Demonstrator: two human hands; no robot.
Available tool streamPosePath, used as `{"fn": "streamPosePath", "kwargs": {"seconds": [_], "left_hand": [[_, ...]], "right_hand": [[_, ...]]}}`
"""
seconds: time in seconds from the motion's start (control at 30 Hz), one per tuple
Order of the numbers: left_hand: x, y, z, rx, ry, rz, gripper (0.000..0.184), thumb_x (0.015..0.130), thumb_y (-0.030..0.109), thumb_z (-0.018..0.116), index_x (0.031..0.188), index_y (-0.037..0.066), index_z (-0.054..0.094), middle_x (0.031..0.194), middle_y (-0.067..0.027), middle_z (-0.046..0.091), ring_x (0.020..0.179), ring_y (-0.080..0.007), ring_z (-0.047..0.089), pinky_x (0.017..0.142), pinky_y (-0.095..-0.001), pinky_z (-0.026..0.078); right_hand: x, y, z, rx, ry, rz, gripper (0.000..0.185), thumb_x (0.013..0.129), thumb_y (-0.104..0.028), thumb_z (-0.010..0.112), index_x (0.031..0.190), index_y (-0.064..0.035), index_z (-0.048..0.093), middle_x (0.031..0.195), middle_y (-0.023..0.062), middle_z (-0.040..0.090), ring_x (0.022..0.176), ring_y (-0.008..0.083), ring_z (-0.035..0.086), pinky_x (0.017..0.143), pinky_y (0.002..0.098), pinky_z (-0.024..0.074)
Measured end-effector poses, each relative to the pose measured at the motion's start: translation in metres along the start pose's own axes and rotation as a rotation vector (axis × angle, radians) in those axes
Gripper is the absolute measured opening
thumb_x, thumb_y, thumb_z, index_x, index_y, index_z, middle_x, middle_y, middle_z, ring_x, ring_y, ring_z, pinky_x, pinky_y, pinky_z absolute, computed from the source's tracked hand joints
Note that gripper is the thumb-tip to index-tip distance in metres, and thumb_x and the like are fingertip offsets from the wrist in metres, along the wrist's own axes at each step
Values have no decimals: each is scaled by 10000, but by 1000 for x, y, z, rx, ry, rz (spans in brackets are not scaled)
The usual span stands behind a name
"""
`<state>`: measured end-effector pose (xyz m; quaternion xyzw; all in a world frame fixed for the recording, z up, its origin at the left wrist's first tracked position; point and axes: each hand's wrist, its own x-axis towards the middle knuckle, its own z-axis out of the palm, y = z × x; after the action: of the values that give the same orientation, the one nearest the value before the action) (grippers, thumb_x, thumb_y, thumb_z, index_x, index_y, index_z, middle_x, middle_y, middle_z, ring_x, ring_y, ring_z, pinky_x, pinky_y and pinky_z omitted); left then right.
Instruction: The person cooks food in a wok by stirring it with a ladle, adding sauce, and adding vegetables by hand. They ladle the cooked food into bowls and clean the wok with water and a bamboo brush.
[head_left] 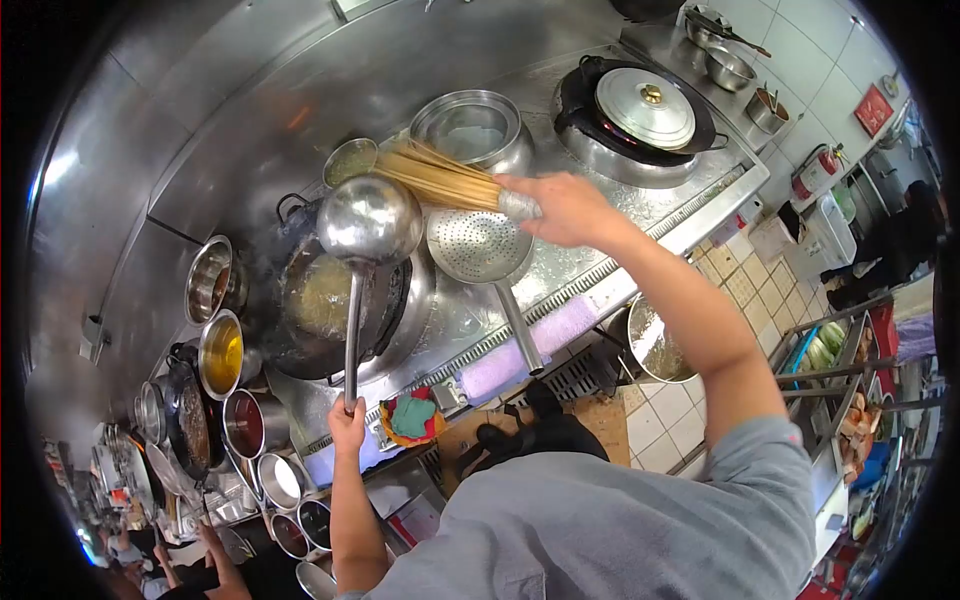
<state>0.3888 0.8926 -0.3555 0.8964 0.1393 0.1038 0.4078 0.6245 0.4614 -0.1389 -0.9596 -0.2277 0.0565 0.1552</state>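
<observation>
My left hand (347,424) is closed round the handle end of a large metal ladle (371,222), whose bowl hangs over the right edge of a steaming wok (320,300). In my right hand (566,208) is a bundle of thin bamboo sticks, a wok brush (440,180), gripped at its wrapped white end. The sticks point left, towards the ladle bowl, and are slightly blurred. Just below the brush, a perforated skimmer (478,245) lies on the steel counter. A metal pot (470,130) of liquid and a small strainer (350,162) stand behind the brush.
A lidded wok (645,108) sits at the back right. Several bowls, one with yellow oil (221,354), line the left side. A purple towel (515,345) and a basket of cloths (411,417) are at the front edge. Another person's arms (222,562) show at lower left.
</observation>
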Motion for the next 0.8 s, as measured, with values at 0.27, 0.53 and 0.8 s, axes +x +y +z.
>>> {"fn": "streamPosePath", "kwargs": {"seconds": [0.27,0.53,0.8], "left_hand": [[-27,17,8,-82,-61,-165,197,842,159,628,737,31,521,607,20,477,584,-64,414,516,-258,360],[-55,202,101,-1204,-690,-691,566,855,32,493,1361,221,321,713,-5,438,552,-103,424,467,-247,382],[-107,178,327,-907,-746,-272,311,922,108,441,1232,82,432,767,-87,563,737,-165,600,650,-307,486]], "right_hand": [[8,11,24,178,-64,-39,668,710,-202,689,1339,-220,464,1205,170,577,1082,326,570,948,387,437],[-27,89,43,211,434,242,625,721,-162,706,1298,-110,473,1130,211,599,1056,357,569,898,400,449],[-17,-82,55,195,245,-356,514,726,-142,711,1219,-131,568,1180,122,577,1036,315,580,867,381,479]]}}
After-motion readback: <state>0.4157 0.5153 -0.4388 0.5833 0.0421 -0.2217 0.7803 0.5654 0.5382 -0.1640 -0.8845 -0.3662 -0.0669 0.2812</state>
